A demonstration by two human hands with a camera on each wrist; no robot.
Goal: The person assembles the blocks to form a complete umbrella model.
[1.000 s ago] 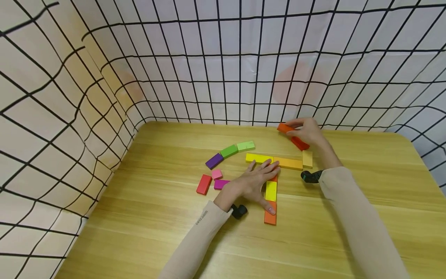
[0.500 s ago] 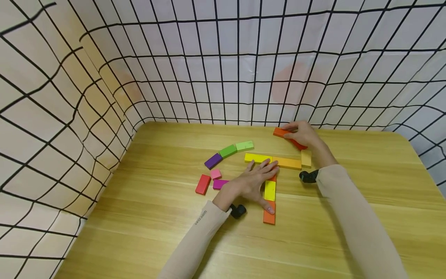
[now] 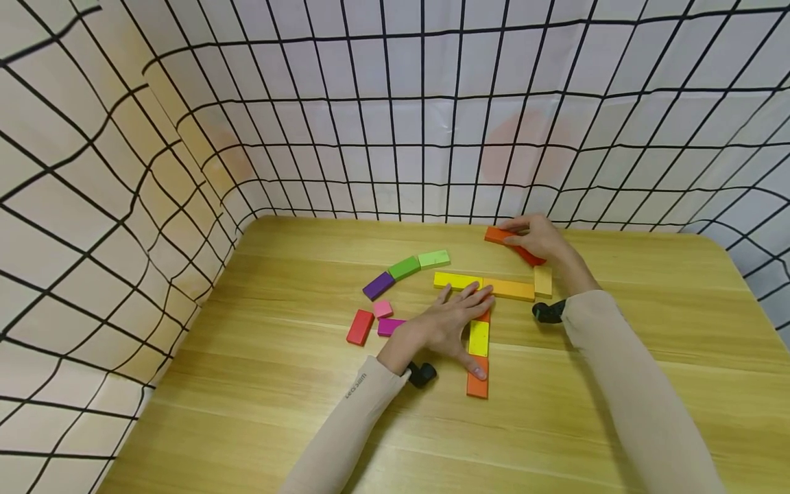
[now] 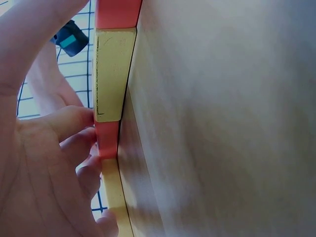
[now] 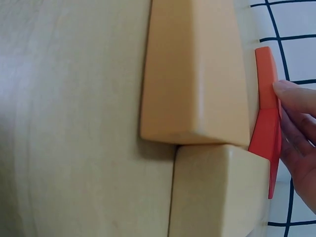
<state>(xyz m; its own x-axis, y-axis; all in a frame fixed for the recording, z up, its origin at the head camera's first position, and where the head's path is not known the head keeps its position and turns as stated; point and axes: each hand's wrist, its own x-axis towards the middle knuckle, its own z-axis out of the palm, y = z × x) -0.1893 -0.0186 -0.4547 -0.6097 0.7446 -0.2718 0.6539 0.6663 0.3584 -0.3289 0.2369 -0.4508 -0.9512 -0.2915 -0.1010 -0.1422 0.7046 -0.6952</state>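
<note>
My right hand point(image 3: 535, 237) pinches an orange-red block point(image 3: 496, 234) near the back of the table. Its end meets a red block point(image 3: 529, 256), which lies partly under the hand in the head view. My left hand point(image 3: 447, 326) is spread over a line of blocks. Its thumb rests on an orange block point(image 3: 477, 385), beside a yellow block point(image 3: 479, 338), and its fingertips reach the long yellow block point(image 3: 453, 280) and the long amber block point(image 3: 512, 289). The left wrist view shows the fingers along the side of the yellow block point(image 4: 114, 74).
A beige block point(image 3: 543, 281) abuts the amber one. Light green point(image 3: 435, 259), green point(image 3: 404, 267) and purple blocks point(image 3: 378, 285) form a curve to the left. Nearby lie pink point(image 3: 382, 309), magenta point(image 3: 389, 327) and red point(image 3: 360, 327) blocks. A gridded white curtain point(image 3: 370, 123) borders the table.
From one second ago, my right hand has brought the orange-red block slightly nearer and left. Over the last half second almost nothing moves. The left hand stays in place.
</note>
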